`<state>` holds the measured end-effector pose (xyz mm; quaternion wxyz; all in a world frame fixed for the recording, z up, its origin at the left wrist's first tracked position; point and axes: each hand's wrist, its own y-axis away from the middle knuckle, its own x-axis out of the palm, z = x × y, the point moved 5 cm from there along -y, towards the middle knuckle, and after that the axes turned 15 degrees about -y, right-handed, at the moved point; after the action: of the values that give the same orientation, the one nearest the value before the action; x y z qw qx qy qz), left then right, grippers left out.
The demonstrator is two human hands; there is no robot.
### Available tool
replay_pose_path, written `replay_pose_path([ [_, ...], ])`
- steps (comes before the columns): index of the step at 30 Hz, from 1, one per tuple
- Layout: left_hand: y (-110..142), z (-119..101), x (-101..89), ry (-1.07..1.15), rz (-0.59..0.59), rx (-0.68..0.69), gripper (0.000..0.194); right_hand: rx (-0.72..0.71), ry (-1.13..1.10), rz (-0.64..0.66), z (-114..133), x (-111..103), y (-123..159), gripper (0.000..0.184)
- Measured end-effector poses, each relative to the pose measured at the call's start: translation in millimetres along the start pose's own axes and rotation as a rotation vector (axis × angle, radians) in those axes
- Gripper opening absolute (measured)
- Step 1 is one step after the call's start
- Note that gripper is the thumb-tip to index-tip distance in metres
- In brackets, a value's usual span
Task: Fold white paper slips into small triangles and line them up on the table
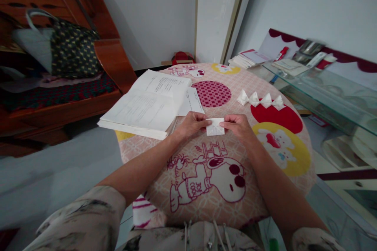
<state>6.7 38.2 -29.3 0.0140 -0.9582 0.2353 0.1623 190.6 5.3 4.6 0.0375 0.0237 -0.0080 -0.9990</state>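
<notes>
White paper square (pixel 215 127) was out over the middle of the pink cloth (pixel 244 79), between two hands. The left hand (pixel 193 124) pinched its left edge with thumb and finger. The right hand (pixel 239 126) pinched its right edge the same way. Four little folded paper shapes (pixel 266 101) sat in a row to the right. A thick pile of printed pages (pixel 141 106) lay open to the left.
</notes>
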Motion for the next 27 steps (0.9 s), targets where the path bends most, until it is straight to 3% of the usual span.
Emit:
replay_pose_path([
  [9,6,-11,2.3,0.112,0.018,-0.003,0.019,0.025,-0.042,0.038,-2,0,1,0.025],
  [19,10,-18,2.2,0.098,0.062,0.089,0.023,0.128,-0.196,0.037,-15,-3,1,0.025],
  [27,12,-17,2.0,0.126,0.044,0.034,0.021,0.101,-0.154,0.048,-9,0,3,0.023],
])
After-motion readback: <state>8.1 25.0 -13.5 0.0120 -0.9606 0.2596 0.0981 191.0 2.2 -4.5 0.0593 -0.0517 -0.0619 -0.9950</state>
